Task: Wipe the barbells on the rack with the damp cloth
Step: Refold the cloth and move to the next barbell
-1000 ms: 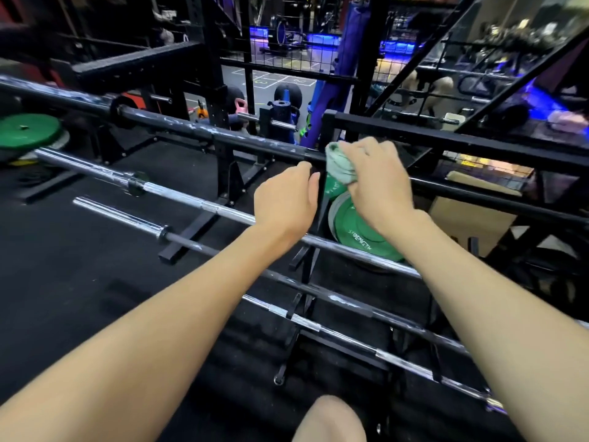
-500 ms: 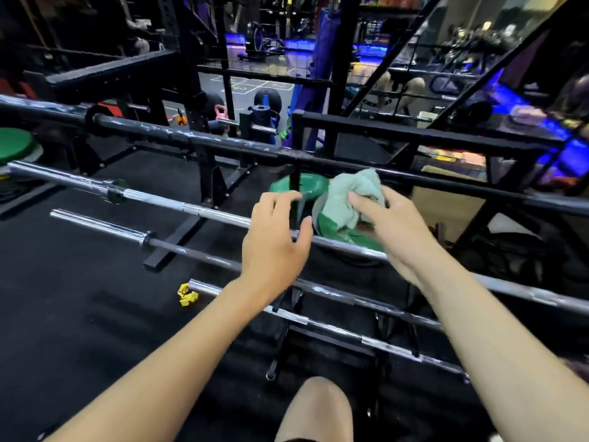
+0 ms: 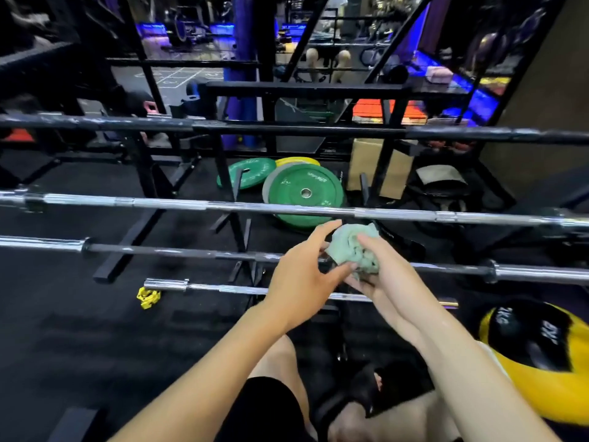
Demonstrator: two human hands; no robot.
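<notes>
Several barbells lie across a black rack [image 3: 234, 199]: a dark top bar [image 3: 287, 127], a chrome second bar [image 3: 178, 204], a third bar [image 3: 159, 250] and a short lowest bar [image 3: 223, 288]. A bunched pale green cloth [image 3: 352, 247] sits just above the third bar. My right hand [image 3: 379, 269] holds the cloth from below and the right. My left hand [image 3: 302, 275] touches the cloth's left side with its fingers spread.
Green weight plates [image 3: 304, 193] and a yellow plate [image 3: 296, 161] lie on the black floor behind the rack. A yellow and black medicine ball [image 3: 541, 352] sits at the lower right. A small yellow clip [image 3: 148, 297] lies on the floor. My knees are below.
Both hands have come down from the top bar to the third bar. The cloth, once pressed on the top bar by the right hand, is now bunched between both hands.
</notes>
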